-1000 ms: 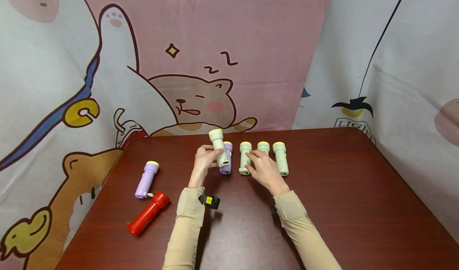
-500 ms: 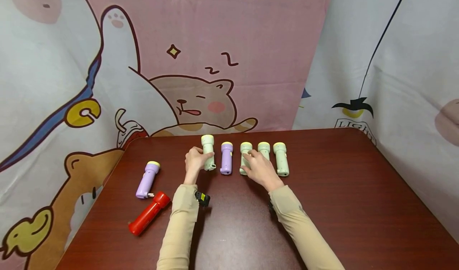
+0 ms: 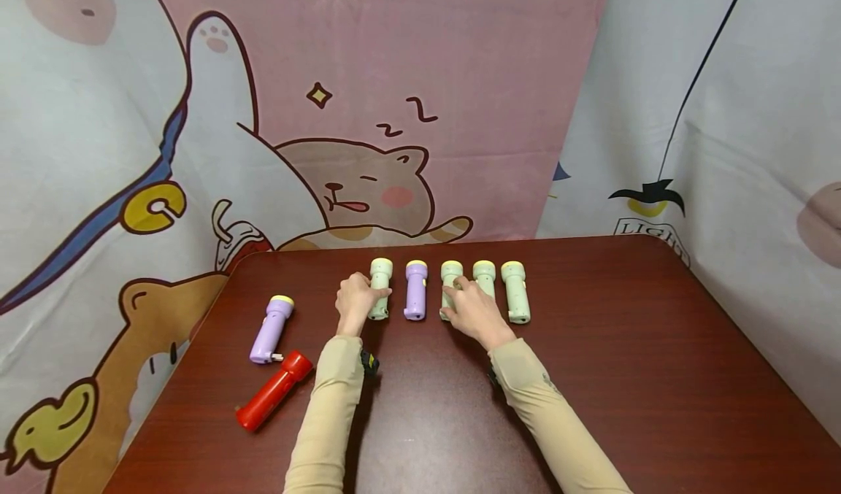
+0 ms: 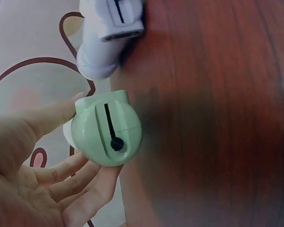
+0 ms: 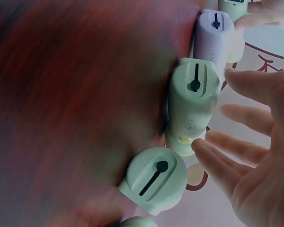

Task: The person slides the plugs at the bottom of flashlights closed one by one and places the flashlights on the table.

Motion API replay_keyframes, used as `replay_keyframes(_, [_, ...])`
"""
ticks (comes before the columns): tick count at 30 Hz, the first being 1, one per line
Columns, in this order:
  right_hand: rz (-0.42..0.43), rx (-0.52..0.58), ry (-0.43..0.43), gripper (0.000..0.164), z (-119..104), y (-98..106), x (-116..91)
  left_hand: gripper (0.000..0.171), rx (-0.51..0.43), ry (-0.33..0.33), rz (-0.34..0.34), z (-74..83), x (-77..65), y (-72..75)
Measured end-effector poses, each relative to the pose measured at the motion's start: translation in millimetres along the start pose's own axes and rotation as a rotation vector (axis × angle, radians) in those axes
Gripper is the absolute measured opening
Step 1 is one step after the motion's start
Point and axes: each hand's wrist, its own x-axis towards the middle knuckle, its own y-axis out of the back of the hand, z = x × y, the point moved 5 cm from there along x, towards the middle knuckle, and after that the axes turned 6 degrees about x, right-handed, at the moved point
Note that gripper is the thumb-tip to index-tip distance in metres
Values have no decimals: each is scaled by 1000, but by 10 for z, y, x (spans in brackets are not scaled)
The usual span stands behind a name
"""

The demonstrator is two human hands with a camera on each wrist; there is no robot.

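My left hand grips a pale green flashlight with a yellow rim, at the left end of a row on the table. In the left wrist view, thumb and fingers lie on either side of this green flashlight, whose round end faces the camera. To its right lies a purple flashlight. My right hand is held over the middle of the row, its fingers spread and loosely bent in the right wrist view. Nearest to those fingers is another green flashlight, partly covered by them in the head view.
Two more green flashlights, one partly behind my right hand and one at the row's right end, lie alongside. A second purple flashlight and a red flashlight lie at the left of the brown table. A printed cloth hangs behind.
My left hand has carried the green flashlight from over the purple one to the left, and down to the table in line with the row. My right hand has barely shifted.
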Motion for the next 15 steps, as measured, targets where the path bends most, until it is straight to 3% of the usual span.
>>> replay_keyframes(15, [-23, -12, 7, 35, 10, -40, 0, 41, 56, -41, 32, -4, 30, -63])
